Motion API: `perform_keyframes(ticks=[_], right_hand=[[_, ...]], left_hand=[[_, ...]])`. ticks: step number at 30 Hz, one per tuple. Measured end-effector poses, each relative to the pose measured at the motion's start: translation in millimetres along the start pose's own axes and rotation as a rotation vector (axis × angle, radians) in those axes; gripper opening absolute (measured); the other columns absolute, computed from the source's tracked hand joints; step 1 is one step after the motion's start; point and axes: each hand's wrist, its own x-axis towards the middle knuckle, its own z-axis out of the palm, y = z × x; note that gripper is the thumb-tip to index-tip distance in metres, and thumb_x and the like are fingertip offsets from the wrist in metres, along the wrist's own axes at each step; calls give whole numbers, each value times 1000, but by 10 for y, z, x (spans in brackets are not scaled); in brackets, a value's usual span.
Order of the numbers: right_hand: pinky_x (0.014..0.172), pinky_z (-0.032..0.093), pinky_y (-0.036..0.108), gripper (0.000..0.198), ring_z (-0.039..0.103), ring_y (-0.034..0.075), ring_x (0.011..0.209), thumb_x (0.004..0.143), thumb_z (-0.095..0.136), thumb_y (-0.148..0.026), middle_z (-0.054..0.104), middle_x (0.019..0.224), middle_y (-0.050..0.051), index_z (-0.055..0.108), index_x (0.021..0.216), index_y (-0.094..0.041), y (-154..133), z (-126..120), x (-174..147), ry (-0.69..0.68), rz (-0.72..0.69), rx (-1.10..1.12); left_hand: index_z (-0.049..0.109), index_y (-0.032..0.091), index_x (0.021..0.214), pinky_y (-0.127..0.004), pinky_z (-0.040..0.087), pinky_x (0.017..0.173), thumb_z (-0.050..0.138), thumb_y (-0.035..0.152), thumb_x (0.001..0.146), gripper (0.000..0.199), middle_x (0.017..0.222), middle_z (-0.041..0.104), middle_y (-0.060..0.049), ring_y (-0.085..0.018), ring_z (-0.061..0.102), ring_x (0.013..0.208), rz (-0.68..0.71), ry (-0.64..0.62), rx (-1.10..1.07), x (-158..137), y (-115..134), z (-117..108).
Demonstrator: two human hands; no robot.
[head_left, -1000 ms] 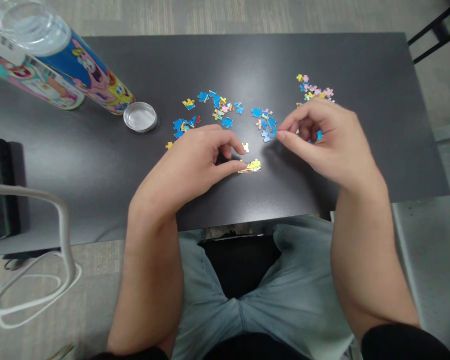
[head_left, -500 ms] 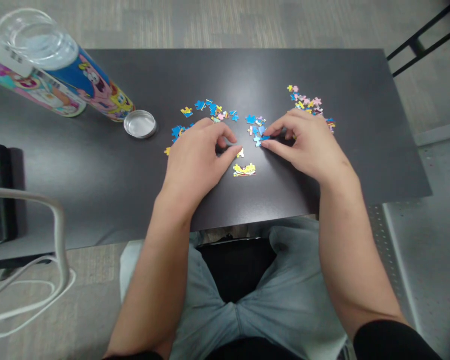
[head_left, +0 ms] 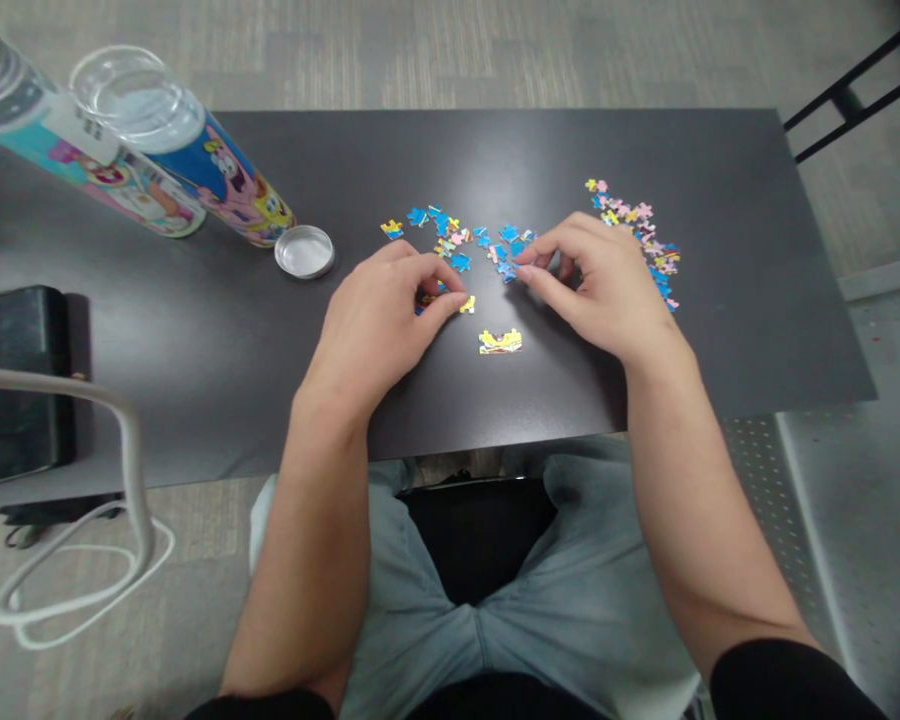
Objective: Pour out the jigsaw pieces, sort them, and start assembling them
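My left hand (head_left: 382, 315) rests low over the dark table, thumb and index finger pinched on a small yellow and white puzzle piece (head_left: 468, 304). More blue and yellow pieces lie partly hidden beneath its fingers. My right hand (head_left: 592, 285) is closed at the fingertips on a light blue puzzle piece (head_left: 505, 270), at the edge of a small blue cluster (head_left: 509, 233). Between the hands and closer to me lies a joined yellow strip of pieces (head_left: 500, 342). Other loose pieces (head_left: 418, 216) spread beyond my left hand.
A pile of pink, yellow and blue pieces (head_left: 643, 228) lies beyond and right of my right hand. At left stand two cartoon-printed canisters, one open (head_left: 232, 185), one lidded (head_left: 131, 185), beside a round metal lid (head_left: 304, 252). A black case (head_left: 19, 380) and white cable (head_left: 131, 450) are nearer left.
The view has shifted slightly. My left hand has drawn the yellow piece left, away from the strip. My right hand has moved left and a little farther out with the light blue piece.
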Motion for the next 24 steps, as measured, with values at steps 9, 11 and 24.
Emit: perform_keyframes(ticks=[9, 11, 24], right_hand=[[102, 53, 55, 16, 70, 28, 87, 116, 76, -36, 84, 109, 8, 91, 116, -30, -16, 95, -43, -1, -80, -61], [104, 52, 54, 16, 70, 28, 89, 117, 78, -37, 84, 111, 8, 92, 118, -30, -16, 133, -48, -33, -78, -65], [91, 52, 44, 5, 64, 23, 84, 109, 85, -31, 79, 103, 4, 88, 107, -27, -104, 224, -42, -110, -34, 141]], left_hand=[[99, 26, 120, -51, 61, 109, 96, 19, 108, 14, 132, 82, -9, -33, 80, 115, 14, -40, -37, -3, -43, 25], [98, 25, 118, -50, 61, 108, 96, 16, 107, 15, 129, 83, -8, -32, 81, 115, 25, -35, -52, 2, -35, 43], [89, 25, 126, -44, 60, 97, 92, 17, 106, 22, 122, 86, -6, -27, 75, 102, 93, -16, -161, 55, -15, 148]])
